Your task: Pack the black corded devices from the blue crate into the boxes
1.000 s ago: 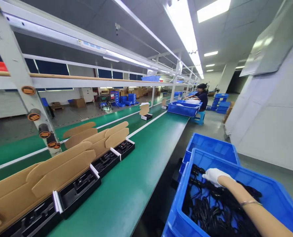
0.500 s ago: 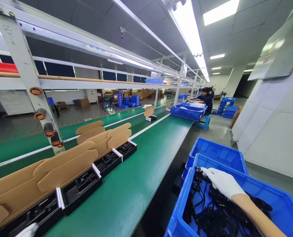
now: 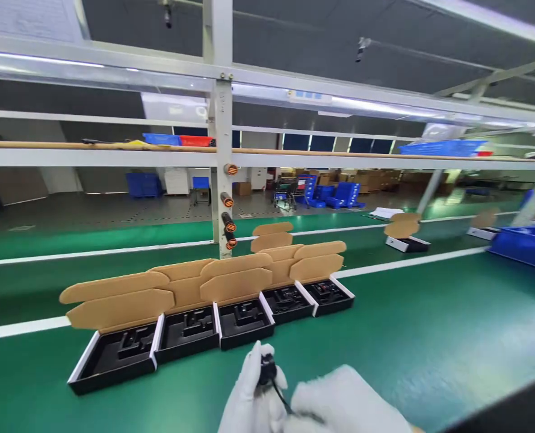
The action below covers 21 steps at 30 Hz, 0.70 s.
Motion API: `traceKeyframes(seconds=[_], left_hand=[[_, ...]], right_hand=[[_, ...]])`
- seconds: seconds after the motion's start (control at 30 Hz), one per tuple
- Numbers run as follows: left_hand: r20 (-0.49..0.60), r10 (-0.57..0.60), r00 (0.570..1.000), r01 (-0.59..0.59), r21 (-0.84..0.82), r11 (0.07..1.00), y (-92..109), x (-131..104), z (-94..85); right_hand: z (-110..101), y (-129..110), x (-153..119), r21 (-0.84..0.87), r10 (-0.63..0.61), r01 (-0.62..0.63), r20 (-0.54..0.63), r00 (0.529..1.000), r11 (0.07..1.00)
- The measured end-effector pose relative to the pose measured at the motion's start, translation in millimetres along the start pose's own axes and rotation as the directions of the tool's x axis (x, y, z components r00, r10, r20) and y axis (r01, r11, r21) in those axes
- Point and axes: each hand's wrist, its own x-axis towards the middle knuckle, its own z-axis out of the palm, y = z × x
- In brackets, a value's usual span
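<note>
Just above the green bench surface, my white-gloved left hand is closed on a small black plug-like piece. A thin black cable runs down from that piece to my right hand. The right hand, also gloved and smeared by motion, has its fingers curled around the cable. Beyond both hands stands a row of several cardboard boxes with lids raised and black trays inside. The two rightmost boxes, including the end one, hold dark parts and wires; the leftmost tray looks barer.
A green bench with white strips stretches left and right. A blue bin sits at the right. Farther back are an open box and a metal post carrying a shelf.
The view has swung left toward the boxes. My right hand has left the blue bin of black cables and joined my left hand, which now holds the black piece over the bench.
</note>
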Motion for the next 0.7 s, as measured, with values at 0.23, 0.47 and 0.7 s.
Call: traceKeyframes(seconds=[0.23,0.47,0.7], left_hand=[[-0.077,0.216,0.973,-0.215,0.018,0.976,57.5,-12.3,-32.5],[0.041,0.254,0.966,-0.255,-0.001,0.967,85.1,-15.7,-57.0],[-0.09,0.357,0.93,-0.358,0.008,0.934,94.4,-10.5,-49.6]], right_hand=[[2.1,60.9,215.6,0.066,0.438,-0.444,-0.341,0.832,0.894],[34.4,56.2,287.2,0.147,0.486,-0.464,-0.294,0.823,0.874],[-0.7,47.6,226.9,0.203,0.364,-0.324,-0.207,0.908,0.924]])
